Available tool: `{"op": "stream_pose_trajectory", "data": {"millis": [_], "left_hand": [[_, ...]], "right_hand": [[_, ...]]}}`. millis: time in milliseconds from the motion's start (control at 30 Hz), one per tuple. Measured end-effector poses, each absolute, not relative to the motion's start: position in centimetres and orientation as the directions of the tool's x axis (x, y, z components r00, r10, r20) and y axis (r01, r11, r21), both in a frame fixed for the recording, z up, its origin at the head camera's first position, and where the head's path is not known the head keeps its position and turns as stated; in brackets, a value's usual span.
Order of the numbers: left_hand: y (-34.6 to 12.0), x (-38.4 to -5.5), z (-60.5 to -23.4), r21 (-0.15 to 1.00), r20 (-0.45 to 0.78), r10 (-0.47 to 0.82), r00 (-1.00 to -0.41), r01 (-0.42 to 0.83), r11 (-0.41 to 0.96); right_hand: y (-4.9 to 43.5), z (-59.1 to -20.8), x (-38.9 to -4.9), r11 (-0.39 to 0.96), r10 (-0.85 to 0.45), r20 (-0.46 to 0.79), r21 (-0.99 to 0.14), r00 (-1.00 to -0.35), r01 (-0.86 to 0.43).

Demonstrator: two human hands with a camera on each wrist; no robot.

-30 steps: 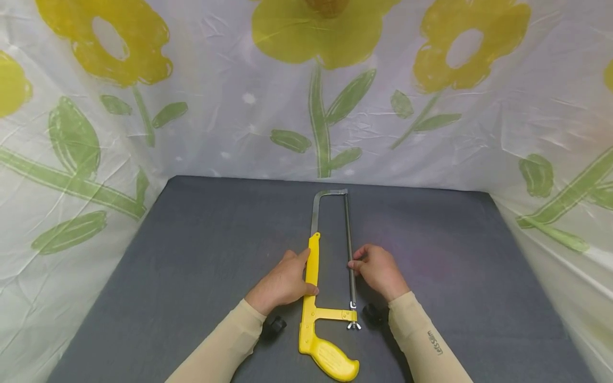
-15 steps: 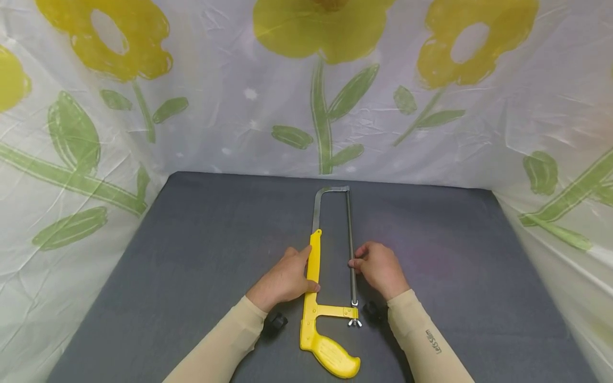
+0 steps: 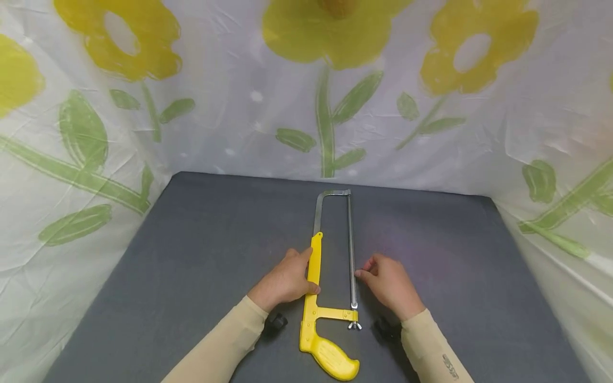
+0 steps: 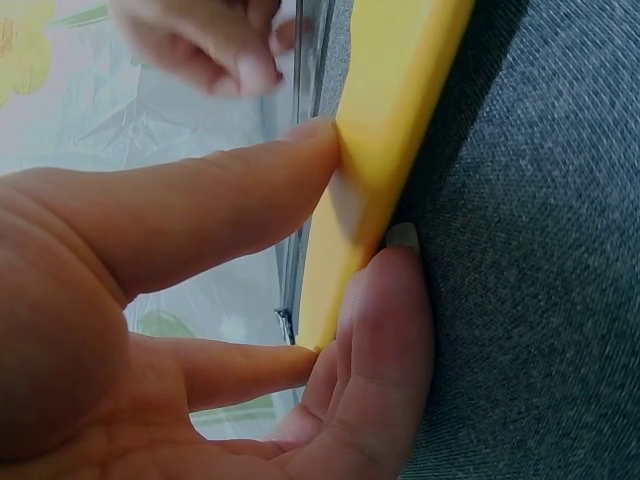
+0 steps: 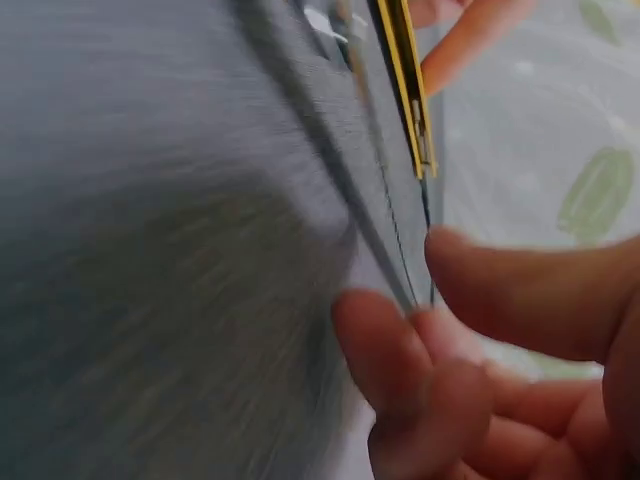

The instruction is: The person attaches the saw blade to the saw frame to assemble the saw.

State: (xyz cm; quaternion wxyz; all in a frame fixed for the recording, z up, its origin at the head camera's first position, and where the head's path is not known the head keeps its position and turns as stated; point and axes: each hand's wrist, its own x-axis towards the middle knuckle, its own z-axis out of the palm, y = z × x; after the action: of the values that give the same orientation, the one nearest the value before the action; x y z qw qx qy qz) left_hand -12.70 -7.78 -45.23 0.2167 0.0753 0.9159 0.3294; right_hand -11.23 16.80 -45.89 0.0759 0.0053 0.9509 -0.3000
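Note:
A hacksaw (image 3: 314,268) with a yellow frame and grip lies on the dark cloth, its grip toward me and its steel bow pointing away. My left hand (image 3: 284,279) holds the yellow bar, thumb on one side and fingers on the other; the left wrist view shows fingertips tucked under its edge. Along the right side runs the thin blade (image 3: 351,244), tensioned by a wing nut (image 3: 355,325) near the grip. Just right of the blade is my right hand (image 3: 390,282). In the right wrist view its thumb and forefinger (image 5: 375,340) are parted, with no grip on the blade.
Dark grey cloth covers the table (image 3: 215,229). Behind and at both sides hangs a pale curtain (image 3: 230,106) printed with yellow flowers. Small black devices (image 3: 275,323) sit under both wrists.
My right hand has let go of the blade and moved slightly right and toward me. The left hand keeps its hold on the yellow bar, and the hacksaw stays in place.

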Motion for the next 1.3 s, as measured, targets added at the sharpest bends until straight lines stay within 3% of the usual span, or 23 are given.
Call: {"op": "stream_pose_trajectory", "data": {"millis": [167, 400, 867, 1300], "left_hand": [[-7.6, -12.6, -45.4, 0.647, -0.342, 0.292, -0.893, 0.002, 0.762], [-7.6, -12.5, -45.4, 0.642, -0.330, 0.297, -0.896, 0.017, 0.766], [-7.4, -12.4, -45.4, 0.631, -0.328, 0.286, -0.901, 0.016, 0.775], [-7.4, -12.5, -45.5, 0.652, -0.330, 0.312, -0.891, 0.024, 0.758]], "right_hand": [[18.6, -45.6, -7.4, 0.797, -0.160, -0.210, -0.604, -0.965, 0.000], [19.0, -46.0, -5.6, 0.628, -0.414, -0.330, -0.778, -0.848, -0.003], [18.9, -46.8, -5.8, 0.655, -0.397, -0.380, -0.755, -0.836, 0.032], [19.9, -46.9, -6.0, 0.544, -0.463, -0.389, -0.834, -0.797, 0.091]]}}
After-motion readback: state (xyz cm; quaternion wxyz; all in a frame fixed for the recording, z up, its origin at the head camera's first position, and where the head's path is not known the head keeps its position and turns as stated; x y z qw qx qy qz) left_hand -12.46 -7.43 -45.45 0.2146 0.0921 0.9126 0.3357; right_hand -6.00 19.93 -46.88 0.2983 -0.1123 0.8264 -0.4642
